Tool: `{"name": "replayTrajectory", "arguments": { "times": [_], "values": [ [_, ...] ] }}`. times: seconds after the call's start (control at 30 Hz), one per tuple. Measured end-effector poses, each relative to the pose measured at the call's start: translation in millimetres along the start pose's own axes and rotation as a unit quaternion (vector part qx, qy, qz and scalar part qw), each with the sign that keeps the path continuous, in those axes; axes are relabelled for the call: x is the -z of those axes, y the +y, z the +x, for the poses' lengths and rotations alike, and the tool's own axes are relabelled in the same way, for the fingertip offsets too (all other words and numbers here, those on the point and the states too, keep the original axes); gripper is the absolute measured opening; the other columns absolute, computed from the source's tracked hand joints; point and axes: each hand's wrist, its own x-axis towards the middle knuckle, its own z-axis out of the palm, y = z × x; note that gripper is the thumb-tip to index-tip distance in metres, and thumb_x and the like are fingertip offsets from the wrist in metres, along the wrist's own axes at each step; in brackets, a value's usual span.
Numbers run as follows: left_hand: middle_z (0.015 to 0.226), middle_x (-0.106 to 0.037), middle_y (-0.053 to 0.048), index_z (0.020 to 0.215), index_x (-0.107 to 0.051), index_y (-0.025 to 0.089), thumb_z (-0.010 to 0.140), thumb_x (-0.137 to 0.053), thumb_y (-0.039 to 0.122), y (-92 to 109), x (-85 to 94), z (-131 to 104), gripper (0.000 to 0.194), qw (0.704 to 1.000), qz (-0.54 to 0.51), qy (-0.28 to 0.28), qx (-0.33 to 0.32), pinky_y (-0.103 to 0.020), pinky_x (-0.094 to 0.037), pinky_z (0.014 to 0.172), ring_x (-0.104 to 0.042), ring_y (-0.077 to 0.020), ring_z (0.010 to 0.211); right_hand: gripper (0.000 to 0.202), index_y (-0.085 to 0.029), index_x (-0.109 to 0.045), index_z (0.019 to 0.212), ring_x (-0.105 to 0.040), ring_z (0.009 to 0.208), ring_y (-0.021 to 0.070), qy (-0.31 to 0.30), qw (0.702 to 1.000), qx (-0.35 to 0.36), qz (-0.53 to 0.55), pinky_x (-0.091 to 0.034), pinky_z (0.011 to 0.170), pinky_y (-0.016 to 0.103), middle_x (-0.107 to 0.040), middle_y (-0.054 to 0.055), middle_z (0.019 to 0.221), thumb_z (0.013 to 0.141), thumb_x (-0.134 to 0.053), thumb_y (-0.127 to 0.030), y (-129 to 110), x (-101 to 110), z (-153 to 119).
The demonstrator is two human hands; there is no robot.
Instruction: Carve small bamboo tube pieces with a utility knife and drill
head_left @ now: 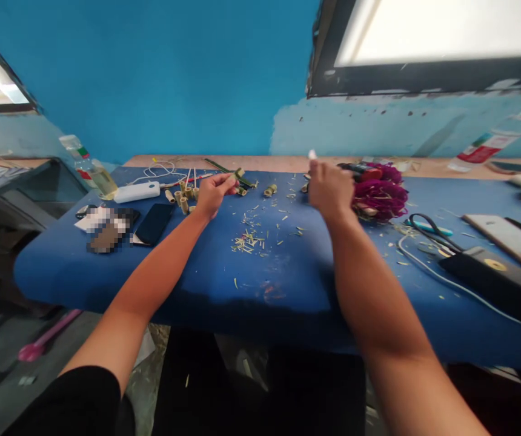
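Note:
My left hand (215, 192) is closed, pinching a short green bamboo piece (239, 173) between thumb and fingertips above the table. Just beside it several small cut bamboo tubes (184, 204) stand on the blue cover, and a thin green stalk (224, 166) lies behind. My right hand (331, 184) is closed next to the purple bundle. A small white tip (312, 155) shows above its fingers, but the rest of what it holds is hidden. Between the hands lies another bamboo piece (270, 190), with pale shavings (248, 242) scattered nearer to me.
A blue-covered table (242, 284) stands against the wall. On its left are a bottle (88, 168), a white device (137, 192) with a cable and a dark phone (154, 223). Rightward are the purple bundle (381, 191), a black case (492, 278), another phone (510, 241) and a tilted bottle (487, 145).

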Motion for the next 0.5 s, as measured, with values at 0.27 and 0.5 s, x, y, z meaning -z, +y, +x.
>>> {"name": "replayTrajectory", "arguments": {
  "times": [0.27,0.5],
  "values": [
    [0.091,-0.08,-0.007,0.097,-0.074,0.016,0.086,-0.088,0.025,-2,-16.6,-15,0.02,0.991,-0.065,-0.101,0.051,-0.033,-0.059,0.082,-0.071,-0.0142,0.077,0.05,-0.02,-0.074,0.107,-0.071,0.084,0.0268,-0.079,0.973,0.21,0.055,-0.026,0.068,0.038,-0.082,0.015,0.106,0.116,-0.036,-0.051,-82,-13,-50],
    [0.085,-0.076,-0.006,0.092,-0.081,0.017,0.089,-0.086,0.033,1,-16.0,-14,0.017,0.987,-0.064,-0.135,0.056,-0.031,-0.058,0.078,-0.065,-0.0145,0.077,0.052,-0.018,-0.074,0.115,-0.072,0.086,0.0271,-0.09,0.974,0.204,0.035,-0.021,0.067,0.038,-0.083,0.016,0.113,0.117,-0.034,-0.051,-78,-17,-49]
  ]
}}
